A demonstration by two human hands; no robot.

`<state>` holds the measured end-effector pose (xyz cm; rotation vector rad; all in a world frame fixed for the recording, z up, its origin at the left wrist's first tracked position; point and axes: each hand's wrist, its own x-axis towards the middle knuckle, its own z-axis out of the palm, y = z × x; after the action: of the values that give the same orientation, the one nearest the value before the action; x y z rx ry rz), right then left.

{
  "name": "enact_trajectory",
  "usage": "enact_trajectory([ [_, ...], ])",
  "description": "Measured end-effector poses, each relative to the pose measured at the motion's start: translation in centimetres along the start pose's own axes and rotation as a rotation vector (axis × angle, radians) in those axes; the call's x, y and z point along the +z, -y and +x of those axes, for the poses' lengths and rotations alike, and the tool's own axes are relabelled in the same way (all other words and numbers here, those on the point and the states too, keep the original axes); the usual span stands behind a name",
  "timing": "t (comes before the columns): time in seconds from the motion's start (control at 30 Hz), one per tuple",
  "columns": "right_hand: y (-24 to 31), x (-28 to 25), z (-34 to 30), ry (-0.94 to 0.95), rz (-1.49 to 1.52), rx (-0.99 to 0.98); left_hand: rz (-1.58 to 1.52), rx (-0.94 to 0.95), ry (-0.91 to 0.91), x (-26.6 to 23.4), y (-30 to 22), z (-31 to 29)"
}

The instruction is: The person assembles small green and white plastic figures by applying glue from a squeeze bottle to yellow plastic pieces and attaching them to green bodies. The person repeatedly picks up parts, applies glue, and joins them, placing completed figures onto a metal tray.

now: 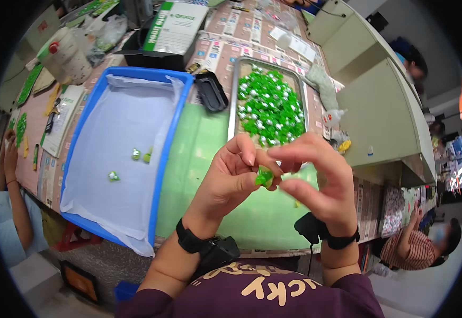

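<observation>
Above the green mat [188,159], my left hand [225,175] pinches a small shiny green faceted piece [264,176] between thumb and fingers. My right hand [318,172] is close beside it, its thumb and forefinger curved and apart, slightly blurred. Beyond my hands, a metal tray [234,100] holds a heap of similar green pieces [271,103], some with silver faces. To the left is a blue tray [161,175] lined with white sheeting [117,122]. Several small green and silver pieces [113,176] lie scattered on that lining.
A black plastic box [211,91] sits between the trays. Behind stands a black holder with a white and green book [175,29]. A pale cabinet [384,111] rises at the right, near a small white bottle [333,117]. Another person's arm [16,185] is at far left.
</observation>
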<state>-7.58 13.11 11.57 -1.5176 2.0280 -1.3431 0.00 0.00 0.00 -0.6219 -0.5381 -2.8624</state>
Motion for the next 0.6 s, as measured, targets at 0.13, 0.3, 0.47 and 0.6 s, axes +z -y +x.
enact_trajectory([
  [0.13, 0.1, -1.0, -2.8, -0.007, -0.095, -0.027, -0.019, -0.090, -0.029, 2.2, 2.3, 0.2],
  [0.3, -0.3, -1.4, -5.8, -0.076, -0.095, -0.231, 0.018, -0.156, -0.013, 4.7, 3.5, 0.0],
  [0.47, -1.2, -1.7, -7.5, -0.174, -0.097, -0.324, 0.067, -0.141, -0.054, 6.9, 4.7, 0.4],
  [0.6, -2.4, -2.7, -8.1, -0.217, 0.014, -0.411, 0.136, -0.168, -0.069, 7.4, 5.8, 1.1],
])
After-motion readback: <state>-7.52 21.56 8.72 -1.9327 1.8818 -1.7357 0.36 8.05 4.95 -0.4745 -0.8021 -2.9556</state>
